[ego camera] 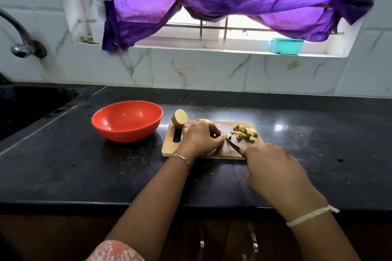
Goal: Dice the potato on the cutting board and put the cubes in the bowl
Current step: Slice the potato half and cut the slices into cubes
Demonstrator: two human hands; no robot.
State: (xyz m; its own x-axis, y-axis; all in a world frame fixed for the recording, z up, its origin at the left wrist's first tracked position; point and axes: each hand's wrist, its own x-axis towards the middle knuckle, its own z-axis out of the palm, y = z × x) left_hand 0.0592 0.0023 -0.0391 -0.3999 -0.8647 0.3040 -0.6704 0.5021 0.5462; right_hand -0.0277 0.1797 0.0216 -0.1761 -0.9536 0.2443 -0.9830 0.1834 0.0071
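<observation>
Right hand [273,167] grips the knife [233,144], tip beside the left hand's [199,139] fingertips [218,136], pinched on a potato strip [226,134]; cubes [246,132] lie right, half potato [179,117] far-left on the cutting board [169,146], bowl [126,120] empty

A wooden cutting board [212,152] is laid on the table, just right of an empty red bowl [126,121]. A potato half [179,118] is stood at its far left corner; pale cubes [246,132] are heaped at its far right.
</observation>
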